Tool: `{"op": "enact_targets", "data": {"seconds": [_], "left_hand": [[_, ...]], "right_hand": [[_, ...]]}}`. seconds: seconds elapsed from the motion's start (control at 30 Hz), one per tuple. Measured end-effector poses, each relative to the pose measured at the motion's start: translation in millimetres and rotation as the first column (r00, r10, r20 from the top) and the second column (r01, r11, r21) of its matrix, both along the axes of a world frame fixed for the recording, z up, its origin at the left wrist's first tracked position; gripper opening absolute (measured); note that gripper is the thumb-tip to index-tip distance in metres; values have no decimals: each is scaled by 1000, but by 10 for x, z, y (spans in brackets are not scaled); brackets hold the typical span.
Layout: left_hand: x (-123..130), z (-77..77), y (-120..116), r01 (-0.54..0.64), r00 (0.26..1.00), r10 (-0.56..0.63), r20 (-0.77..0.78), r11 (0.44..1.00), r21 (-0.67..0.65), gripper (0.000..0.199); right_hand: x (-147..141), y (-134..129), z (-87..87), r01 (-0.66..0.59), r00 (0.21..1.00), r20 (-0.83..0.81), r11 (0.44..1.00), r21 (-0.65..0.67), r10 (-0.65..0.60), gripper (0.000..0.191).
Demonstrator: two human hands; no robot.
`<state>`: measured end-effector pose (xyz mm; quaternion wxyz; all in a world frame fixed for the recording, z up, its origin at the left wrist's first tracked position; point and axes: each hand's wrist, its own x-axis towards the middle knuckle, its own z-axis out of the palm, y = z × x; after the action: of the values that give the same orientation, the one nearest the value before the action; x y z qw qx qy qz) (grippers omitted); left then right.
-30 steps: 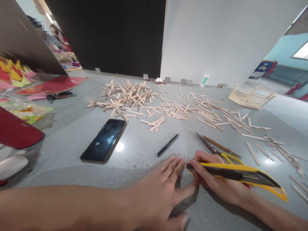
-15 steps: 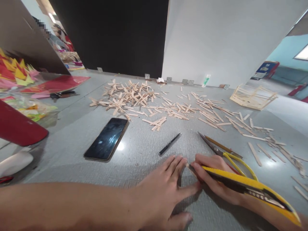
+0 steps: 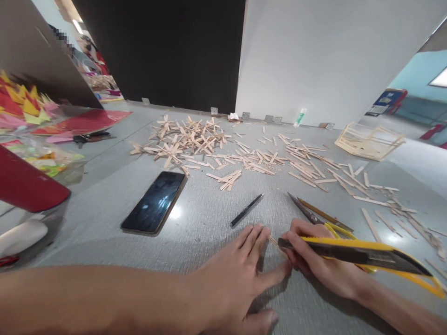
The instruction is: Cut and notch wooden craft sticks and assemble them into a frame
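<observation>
My left hand [image 3: 240, 265] lies on the grey table with its fingers spread. Its fingertips pin down a thin wooden stick [image 3: 274, 241], which is mostly covered by the hands. My right hand [image 3: 310, 251] is closed around a yellow and black utility knife [image 3: 370, 256]. The knife's front end is over the stick, close to my left fingertips; the blade's edge is hard to make out. Beyond my right hand lie scissors [image 3: 303, 209] with yellow handles, partly hidden by hand and knife, and a brown pencil [image 3: 324, 215]. A dark pen [image 3: 247, 210] rests past my left fingertips.
A smartphone [image 3: 153, 202] lies left of the pen. Farther back are a heap of crossed stick pieces [image 3: 188, 137] and many loose sticks [image 3: 307, 163]. A small stick frame [image 3: 370, 141] stands at right. A red cylinder [image 3: 31, 181] is at left. Upright panels [image 3: 296, 60] border the back.
My right hand has shifted slightly and tilted the knife, its rear end swinging up and away from me. More of the stick shows. My left hand stays in place.
</observation>
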<state>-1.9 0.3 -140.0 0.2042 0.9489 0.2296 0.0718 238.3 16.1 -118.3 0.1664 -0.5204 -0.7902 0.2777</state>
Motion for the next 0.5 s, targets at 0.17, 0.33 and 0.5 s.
{"op": "enact_targets", "data": {"seconds": [0.17, 0.33, 0.5], "left_hand": [[-7, -2, 12, 13, 1000, -13, 8, 1000, -6, 73], [-26, -5, 44, 19, 1000, -18, 25, 999, -28, 75], [-29, -6, 60, 25, 999, -24, 21, 999, -38, 81]], "right_hand": [[-26, -2, 22, 70, 995, -60, 995, -73, -75, 46], [-56, -29, 29, 106, 991, -76, 991, -82, -113, 47], [-49, -34, -6, 150, 983, -95, 983, -103, -160, 45]]}}
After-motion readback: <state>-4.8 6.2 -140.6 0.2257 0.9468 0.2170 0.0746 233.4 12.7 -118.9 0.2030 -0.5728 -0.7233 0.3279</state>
